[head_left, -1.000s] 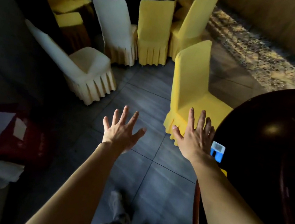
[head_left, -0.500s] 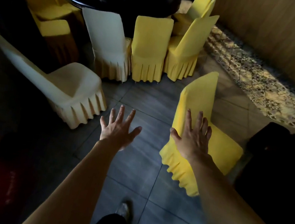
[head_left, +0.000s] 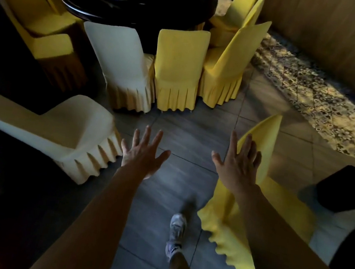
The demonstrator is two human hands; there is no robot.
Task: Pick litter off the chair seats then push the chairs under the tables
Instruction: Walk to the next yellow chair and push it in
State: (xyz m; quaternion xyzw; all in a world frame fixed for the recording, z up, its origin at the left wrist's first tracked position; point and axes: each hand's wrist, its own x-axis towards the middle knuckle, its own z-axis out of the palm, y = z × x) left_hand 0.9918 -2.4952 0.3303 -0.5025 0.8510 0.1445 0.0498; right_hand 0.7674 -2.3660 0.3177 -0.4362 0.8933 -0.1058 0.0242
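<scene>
Around dark table [head_left: 144, 8], yellow chairs [head_left: 178, 70]

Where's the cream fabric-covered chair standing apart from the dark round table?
Head view, left side: the cream chair stands on the grey tiled floor, its pleated skirt beside the open left hand.

On your right, a yellow-covered chair [head_left: 262, 144] stands out on the tiles. On your left, a cream-covered chair [head_left: 77, 129] also stands well apart from the dark round table [head_left: 140, 6]. A cream chair [head_left: 119, 57] and two yellow chairs [head_left: 179, 66] are tucked in there side by side.
</scene>
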